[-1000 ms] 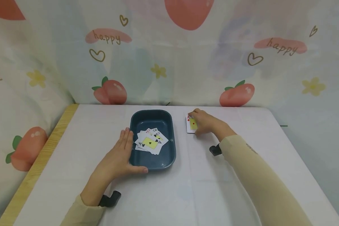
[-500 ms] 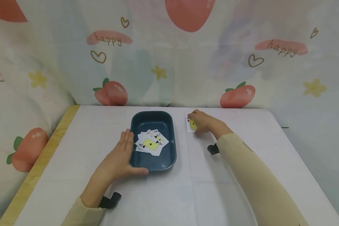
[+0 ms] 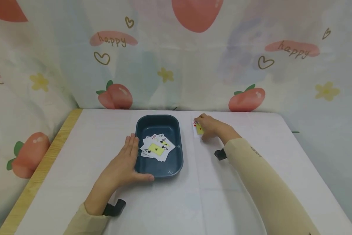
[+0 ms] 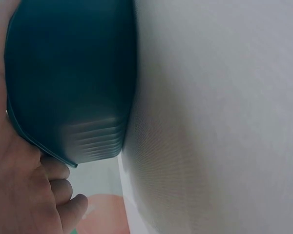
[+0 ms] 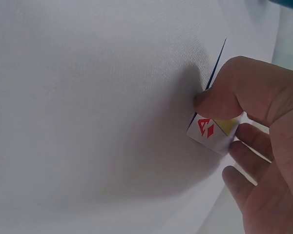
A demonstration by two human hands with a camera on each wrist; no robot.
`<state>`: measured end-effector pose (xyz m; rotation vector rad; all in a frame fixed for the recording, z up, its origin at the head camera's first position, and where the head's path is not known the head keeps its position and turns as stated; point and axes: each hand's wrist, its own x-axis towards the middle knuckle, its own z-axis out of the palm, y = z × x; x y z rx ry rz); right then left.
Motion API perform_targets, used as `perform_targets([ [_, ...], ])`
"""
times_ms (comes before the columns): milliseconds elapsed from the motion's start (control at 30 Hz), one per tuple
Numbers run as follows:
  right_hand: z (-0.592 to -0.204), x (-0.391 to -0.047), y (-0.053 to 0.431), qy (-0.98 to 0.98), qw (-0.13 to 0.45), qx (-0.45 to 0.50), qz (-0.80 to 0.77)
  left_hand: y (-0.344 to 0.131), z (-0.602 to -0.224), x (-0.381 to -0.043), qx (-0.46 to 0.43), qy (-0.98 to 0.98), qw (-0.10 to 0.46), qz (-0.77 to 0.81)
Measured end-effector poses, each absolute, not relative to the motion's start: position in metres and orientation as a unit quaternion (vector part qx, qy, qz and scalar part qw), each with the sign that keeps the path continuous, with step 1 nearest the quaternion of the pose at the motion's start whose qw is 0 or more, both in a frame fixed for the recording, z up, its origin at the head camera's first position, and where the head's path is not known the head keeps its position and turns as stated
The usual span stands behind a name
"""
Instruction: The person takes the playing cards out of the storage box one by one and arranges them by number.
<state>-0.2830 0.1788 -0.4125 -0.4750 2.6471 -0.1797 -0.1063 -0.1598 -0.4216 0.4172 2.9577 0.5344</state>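
Observation:
A dark blue rectangular tray (image 3: 161, 169) stands on the table, with several playing cards (image 3: 156, 149) spread face up in a loose pile inside. An ace of clubs lies on top. My left hand (image 3: 121, 166) rests along the tray's left wall, fingers straight and thumb stretched across the near edge. To the right of the tray, my right hand (image 3: 215, 128) pinches an ace of diamonds playing card (image 3: 197, 131) by its edges. In the right wrist view, the thumb and fingers cover much of this card (image 5: 210, 134); whether others lie under it I cannot tell.
A white cloth covers the table (image 3: 176, 209), with a wooden strip (image 3: 43, 163) showing along the left edge. Behind it hangs a patterned curtain (image 3: 193, 65) with peaches and hearts.
The right hand and the ace of diamonds have shifted very slightly left. My left hand, the tray and its cards stay where they were.

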Motion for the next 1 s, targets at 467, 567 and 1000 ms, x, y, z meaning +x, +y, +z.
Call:
perform_targets([
  [467,-0.382,-0.263,0.165,0.940,0.157,-0.259,-0.158,-0.160,-0.420,-0.105,0.136,0.973,0.057,0.179],
  [567,-0.373,-0.253,0.152,0.931,0.150,-0.282,-0.176,-0.159,-0.419,-0.105,0.133,0.973,0.060,0.180],
  [1000,-0.362,-0.216,0.084,0.875,0.155,-0.443,-0.121,-0.161,-0.417,-0.105,0.143,0.971,0.062,0.179],
])
